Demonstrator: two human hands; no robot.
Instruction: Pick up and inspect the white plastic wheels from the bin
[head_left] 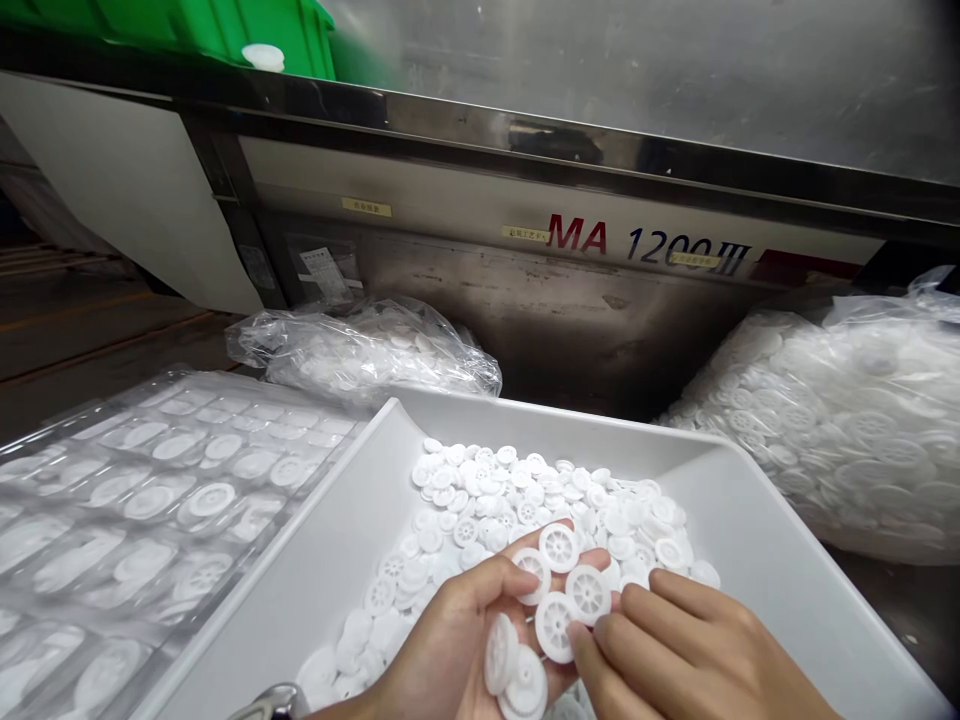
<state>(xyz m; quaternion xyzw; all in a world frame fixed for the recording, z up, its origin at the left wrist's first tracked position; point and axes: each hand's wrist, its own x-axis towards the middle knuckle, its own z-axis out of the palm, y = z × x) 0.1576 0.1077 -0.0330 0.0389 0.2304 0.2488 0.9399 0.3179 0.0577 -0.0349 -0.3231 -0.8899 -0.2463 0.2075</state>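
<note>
My left hand (480,610), palm up above the bin, cradles several white plastic gear wheels (556,627) with spoked centres. Its thumb presses on one wheel (530,576), while two more (525,685) lie tilted lower in the palm. My right hand (675,640) comes in from the right with curled fingers, thumb and fingertips closed on the edge of a wheel (589,595) in that group. Beneath both hands, a grey-white bin (780,560) contains a heap of similar wheels (517,490); the hands hide part of the heap.
Stacked clear trays (202,500) with wheels in their pockets stand left of the bin. Clear bags of white parts lie behind it (375,345) and at the right (862,430). A metal ledge (480,125) runs across the back, with a green crate (172,30) on it.
</note>
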